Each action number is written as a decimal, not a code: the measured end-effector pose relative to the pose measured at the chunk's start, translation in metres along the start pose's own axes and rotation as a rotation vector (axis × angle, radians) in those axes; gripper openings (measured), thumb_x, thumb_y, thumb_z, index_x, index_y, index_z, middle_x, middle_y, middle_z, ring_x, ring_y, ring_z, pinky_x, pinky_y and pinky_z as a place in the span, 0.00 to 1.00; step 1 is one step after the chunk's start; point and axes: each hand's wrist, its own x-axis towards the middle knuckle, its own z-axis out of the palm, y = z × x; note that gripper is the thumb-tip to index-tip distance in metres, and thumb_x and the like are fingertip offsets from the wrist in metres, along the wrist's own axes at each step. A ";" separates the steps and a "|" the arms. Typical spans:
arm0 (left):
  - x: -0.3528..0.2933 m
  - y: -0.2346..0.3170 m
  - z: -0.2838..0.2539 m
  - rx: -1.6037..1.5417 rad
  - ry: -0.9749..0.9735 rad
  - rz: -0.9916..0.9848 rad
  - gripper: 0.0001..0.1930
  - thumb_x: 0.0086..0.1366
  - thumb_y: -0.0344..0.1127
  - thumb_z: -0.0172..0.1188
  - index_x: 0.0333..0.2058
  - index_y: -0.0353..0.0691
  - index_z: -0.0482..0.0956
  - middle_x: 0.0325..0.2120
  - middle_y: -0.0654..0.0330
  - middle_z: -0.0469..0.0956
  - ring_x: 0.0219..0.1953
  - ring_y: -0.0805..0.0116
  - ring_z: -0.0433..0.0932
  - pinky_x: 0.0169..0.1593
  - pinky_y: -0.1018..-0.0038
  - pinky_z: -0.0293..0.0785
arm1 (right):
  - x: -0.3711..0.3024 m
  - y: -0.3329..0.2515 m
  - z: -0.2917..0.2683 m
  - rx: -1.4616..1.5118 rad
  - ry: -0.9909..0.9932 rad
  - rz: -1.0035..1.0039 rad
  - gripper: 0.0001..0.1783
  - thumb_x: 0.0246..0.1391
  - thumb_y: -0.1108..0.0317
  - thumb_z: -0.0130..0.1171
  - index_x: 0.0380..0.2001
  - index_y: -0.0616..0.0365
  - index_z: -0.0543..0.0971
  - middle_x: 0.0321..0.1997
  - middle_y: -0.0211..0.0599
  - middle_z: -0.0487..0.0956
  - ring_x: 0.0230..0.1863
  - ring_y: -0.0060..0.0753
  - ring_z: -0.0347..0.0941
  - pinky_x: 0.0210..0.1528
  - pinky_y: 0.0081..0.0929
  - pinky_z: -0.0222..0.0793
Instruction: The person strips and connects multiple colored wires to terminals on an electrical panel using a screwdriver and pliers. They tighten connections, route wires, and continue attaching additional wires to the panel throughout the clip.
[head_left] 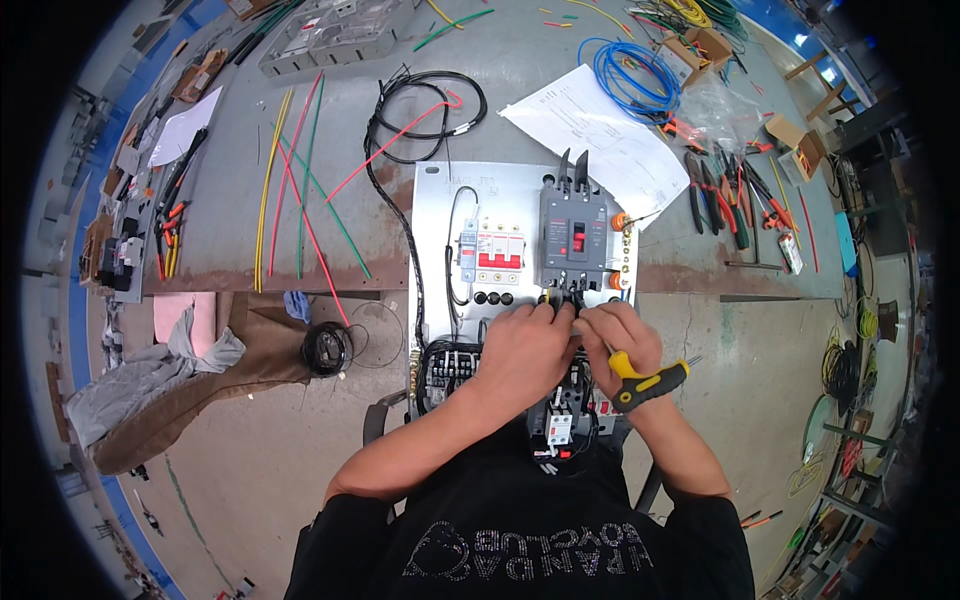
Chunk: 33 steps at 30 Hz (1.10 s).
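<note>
As right hand (pixel 625 340) curls, screwdriver (pixel 652 387) points right — aslant.

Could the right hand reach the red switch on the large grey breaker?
Probably yes: the red switch lies just beyond the right hand with nothing over it, though that hand also holds a screwdriver.

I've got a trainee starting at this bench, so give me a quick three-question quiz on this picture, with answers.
1. Which hand has the stubby yellow-and-black-handled screwdriver?
A: left
B: right
C: neither

2. True or false: in the picture, the dark grey boxy breaker sits to the right of the small white breaker with red levers.

3. What lies partly under the round blue wire coil?

Key:
1. B, the right hand.
2. True.
3. A white paper sheet.
</note>
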 end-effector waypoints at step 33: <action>0.069 -0.012 -0.070 -0.725 0.026 0.151 0.15 0.62 0.28 0.78 0.47 0.34 0.90 0.48 0.57 0.86 0.48 0.68 0.84 0.53 0.71 0.80 | 0.060 0.019 -0.007 -0.155 -0.121 -0.064 0.07 0.53 0.68 0.72 0.35 0.56 0.87 0.40 0.39 0.84 0.37 0.51 0.85 0.38 0.46 0.82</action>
